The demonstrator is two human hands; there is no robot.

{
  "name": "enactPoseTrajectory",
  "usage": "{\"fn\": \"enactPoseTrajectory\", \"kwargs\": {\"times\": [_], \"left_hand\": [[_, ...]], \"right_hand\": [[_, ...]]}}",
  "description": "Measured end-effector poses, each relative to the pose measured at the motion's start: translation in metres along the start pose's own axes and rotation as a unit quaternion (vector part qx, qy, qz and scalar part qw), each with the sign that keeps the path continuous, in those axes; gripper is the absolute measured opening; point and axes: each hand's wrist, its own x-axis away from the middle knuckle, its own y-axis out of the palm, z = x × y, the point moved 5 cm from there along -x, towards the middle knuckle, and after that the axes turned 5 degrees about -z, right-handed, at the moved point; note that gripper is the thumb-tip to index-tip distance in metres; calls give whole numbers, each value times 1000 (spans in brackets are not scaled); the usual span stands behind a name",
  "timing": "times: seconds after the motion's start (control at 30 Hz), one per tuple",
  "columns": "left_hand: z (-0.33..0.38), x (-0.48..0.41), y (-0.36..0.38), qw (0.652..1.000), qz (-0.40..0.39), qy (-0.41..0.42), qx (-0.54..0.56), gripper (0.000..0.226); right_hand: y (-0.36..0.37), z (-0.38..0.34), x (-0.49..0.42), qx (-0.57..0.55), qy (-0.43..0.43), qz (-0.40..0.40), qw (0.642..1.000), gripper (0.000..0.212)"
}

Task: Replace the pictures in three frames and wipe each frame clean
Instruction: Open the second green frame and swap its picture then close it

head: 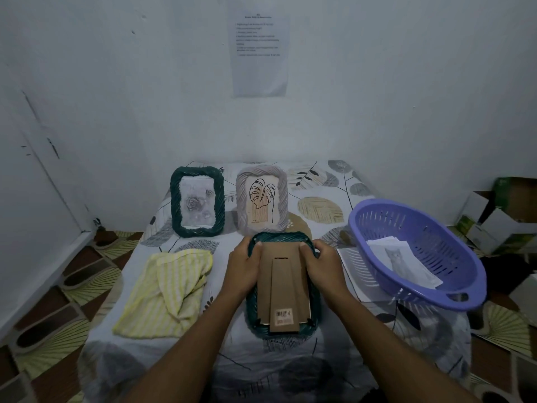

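Note:
A dark green woven frame lies face down in front of me, its brown cardboard back with a folded stand facing up. My left hand grips the frame's upper left side, thumb on the cardboard. My right hand grips the upper right side the same way. Behind it stand two frames: a dark green one with a grey rose picture and a grey one with a leaf drawing. A yellow striped cloth lies crumpled to the left.
A purple plastic basket at the right holds printed pictures, a cat on top. A sheet of paper lies under its edge. The leaf-patterned bedsheet covers the surface. Cardboard boxes sit on the floor at the right; a paper hangs on the wall.

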Motion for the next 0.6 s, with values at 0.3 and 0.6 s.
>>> {"fn": "enactPoseTrajectory", "kwargs": {"times": [0.3,0.6], "left_hand": [[-9,-3,6,996,-34,-10,85,30],[-29,5,3,992,-55,-62,98,17]], "right_hand": [[-2,4,-5,53,-11,12,998,28],[-5,26,-22,20,54,24,998,38]]}}
